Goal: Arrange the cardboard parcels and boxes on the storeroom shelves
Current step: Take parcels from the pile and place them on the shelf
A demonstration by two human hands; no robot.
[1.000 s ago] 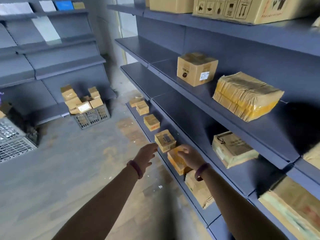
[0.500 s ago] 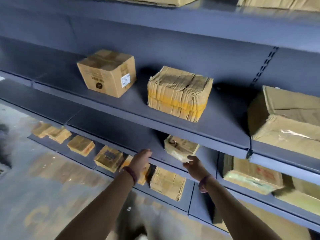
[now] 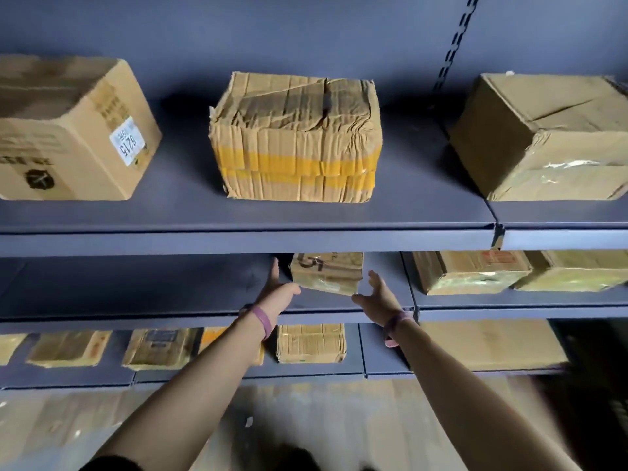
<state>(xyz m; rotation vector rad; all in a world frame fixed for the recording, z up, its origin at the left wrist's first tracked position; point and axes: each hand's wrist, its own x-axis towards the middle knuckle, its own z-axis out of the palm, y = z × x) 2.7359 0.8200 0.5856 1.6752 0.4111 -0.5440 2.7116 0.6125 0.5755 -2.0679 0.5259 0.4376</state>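
Printed box (image 3: 68,137) cut off by the left edge, its lettering blurred, crumpled box (image 3: 543,141) cut off at right, middle-shelf parcel (image 3: 326,275) top hidden behind upper shelf lip (image 3: 238,241), orange parcel (image 3: 210,336) mostly behind left forearm (image 3: 204,379), bottom-row parcels (image 3: 64,348) blurred

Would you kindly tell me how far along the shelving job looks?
Done: the yellow-taped crumpled cardboard parcel sits on the upper grey metal shelf. In hand: the left hand and right hand flank the pen-marked brown parcel, fingers straight. Left: probably gripping and positioning it.
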